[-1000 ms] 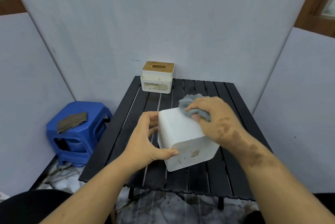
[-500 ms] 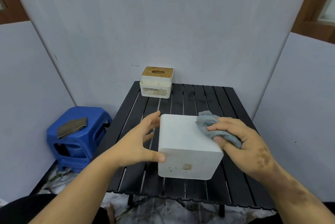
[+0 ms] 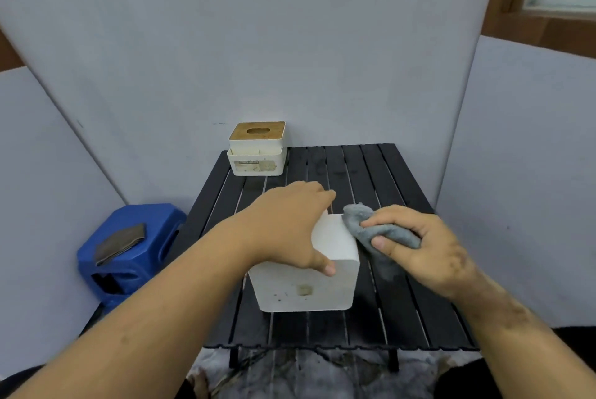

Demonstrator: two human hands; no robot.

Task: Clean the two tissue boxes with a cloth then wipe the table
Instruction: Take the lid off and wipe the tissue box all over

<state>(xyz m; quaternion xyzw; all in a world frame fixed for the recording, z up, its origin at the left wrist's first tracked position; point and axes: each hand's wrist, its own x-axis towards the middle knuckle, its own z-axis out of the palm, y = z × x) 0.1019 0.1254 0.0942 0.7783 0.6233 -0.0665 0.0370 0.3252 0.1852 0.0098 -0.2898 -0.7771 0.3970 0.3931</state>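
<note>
A plain white tissue box [image 3: 306, 285] stands on the black slatted table [image 3: 403, 318], near the front. My left hand [image 3: 290, 231] lies across its top, thumb hooked over the near edge and fingers over the far edge, gripping it. My right hand [image 3: 416, 250] holds a bunched grey cloth [image 3: 374, 231] against the box's right upper edge. A second white tissue box [image 3: 257, 153] with a wooden lid stands at the table's back left corner, untouched.
A blue plastic stool [image 3: 129, 256] with a folded brown cloth [image 3: 119, 242] on it stands left of the table. Grey panels enclose the table on three sides. The floor beneath is marbled.
My left hand moved from the box's left side onto its top. The right hand with the cloth slid from the top over to the right edge. The box turned slightly.
</note>
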